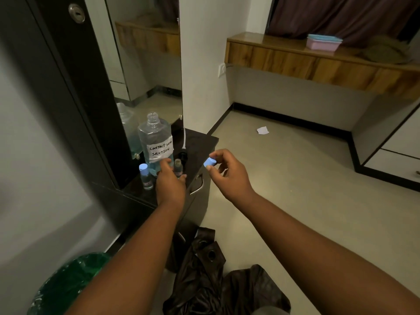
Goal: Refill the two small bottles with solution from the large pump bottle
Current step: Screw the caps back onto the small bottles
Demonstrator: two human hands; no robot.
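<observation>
Now my right hand (223, 171) pinches the blue cap (209, 163) clear of the surface (200, 144). The open small bottle (178, 167) stands upright, down-left of the cap, my left hand (170, 180) wrapped around it. The capped bottle (145, 176) stands further left.

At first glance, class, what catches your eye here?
The right hand holds a small blue cap in mid-air. The left hand reaches for an uncapped small bottle on the dark cabinet, beside the big open bottle labelled contact lens solution.
</observation>
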